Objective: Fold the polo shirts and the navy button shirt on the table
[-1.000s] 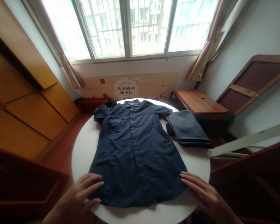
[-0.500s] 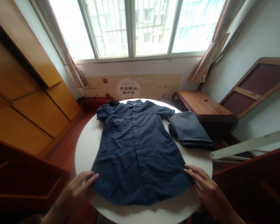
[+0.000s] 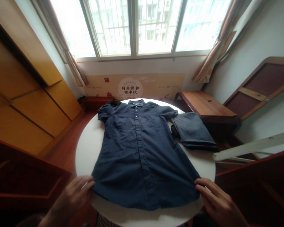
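Note:
A dark blue short-sleeved shirt (image 3: pixel 132 151) lies front side up on the round white table (image 3: pixel 88 148), its collar at the far edge and its hem towards me. At the hem's left corner my left hand (image 3: pixel 77 190) pinches the cloth between thumb and fingers. My right hand (image 3: pixel 215 195) grips the opposite corner in the same way. Between the two hands the lower part of the shirt is drawn out wide, with a few soft creases across it.
Folded dark garments (image 3: pixel 195 130) rest on the table's right side. Behind stand a wooden side table (image 3: pixel 207 104) and a printed banner (image 3: pixel 153 88) below the window. Yellow cabinets (image 3: pixel 38 110) are on the left; a pale bar (image 3: pixel 253 146) slants in from the right.
My right hand has moved outward and towards me, pulling its hem corner with it. The left hand has shifted slightly left, and the hem is stretched wider.

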A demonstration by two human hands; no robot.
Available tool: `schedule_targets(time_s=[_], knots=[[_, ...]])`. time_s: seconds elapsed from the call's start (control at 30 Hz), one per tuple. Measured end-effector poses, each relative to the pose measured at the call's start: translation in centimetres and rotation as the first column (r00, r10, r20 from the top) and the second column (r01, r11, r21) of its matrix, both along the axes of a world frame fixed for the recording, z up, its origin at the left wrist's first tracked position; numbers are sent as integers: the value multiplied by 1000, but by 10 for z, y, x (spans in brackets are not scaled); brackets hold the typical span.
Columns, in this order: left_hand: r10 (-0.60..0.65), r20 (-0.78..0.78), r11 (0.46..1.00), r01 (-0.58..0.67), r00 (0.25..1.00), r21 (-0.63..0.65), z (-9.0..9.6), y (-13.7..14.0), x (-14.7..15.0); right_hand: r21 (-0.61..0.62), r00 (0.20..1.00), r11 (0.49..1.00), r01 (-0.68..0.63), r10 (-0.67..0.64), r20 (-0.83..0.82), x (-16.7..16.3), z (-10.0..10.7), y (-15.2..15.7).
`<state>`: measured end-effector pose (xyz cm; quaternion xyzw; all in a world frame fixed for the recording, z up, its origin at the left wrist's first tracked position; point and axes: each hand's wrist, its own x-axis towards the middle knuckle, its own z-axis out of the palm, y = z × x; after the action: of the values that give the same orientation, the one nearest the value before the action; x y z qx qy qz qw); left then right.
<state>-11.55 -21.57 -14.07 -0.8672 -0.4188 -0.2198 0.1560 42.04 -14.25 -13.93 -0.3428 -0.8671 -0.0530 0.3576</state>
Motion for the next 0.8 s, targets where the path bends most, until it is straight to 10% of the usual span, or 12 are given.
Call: schedule_targets(time_s=[0.47,0.8], knots=[[-9,130,994,23,991,-103,9,1,11,-172,988,982,-79,99,114,-7,10,-8],[-5,235,972,60,972,-228,14,11,8,-51,989,996,-80,86,120,17,9,-5]])
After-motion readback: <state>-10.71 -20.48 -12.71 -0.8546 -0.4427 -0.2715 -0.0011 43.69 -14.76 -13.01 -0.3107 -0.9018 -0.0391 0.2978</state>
